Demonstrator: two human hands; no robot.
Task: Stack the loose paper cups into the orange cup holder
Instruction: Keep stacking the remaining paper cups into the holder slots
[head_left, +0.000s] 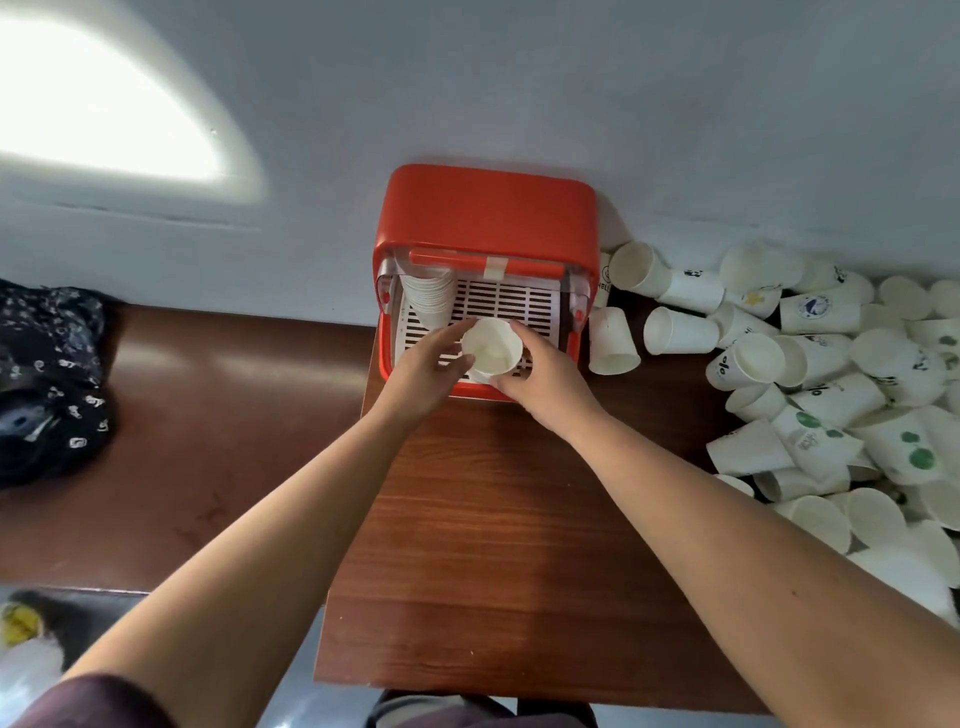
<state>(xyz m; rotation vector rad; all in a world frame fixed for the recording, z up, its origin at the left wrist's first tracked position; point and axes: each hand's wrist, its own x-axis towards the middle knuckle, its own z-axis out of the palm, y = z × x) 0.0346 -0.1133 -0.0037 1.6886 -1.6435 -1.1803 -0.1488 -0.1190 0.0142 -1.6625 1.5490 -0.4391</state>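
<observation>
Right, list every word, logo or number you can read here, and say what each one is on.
"HEL": partial black print on the cup beside the holder, the rest cut off by the orange cup holder.
"olo" or similar: black letters on a lying cup; uncertain.
Other prints in the loose cup pile: too small or blurred.
Holder: no text seen.

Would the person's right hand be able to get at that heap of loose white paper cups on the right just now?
Probably not right away: the right hand and the left hand are both holding a white paper cup over the orange cup holder. Otherwise the way to the heap of loose cups looks free.
</observation>
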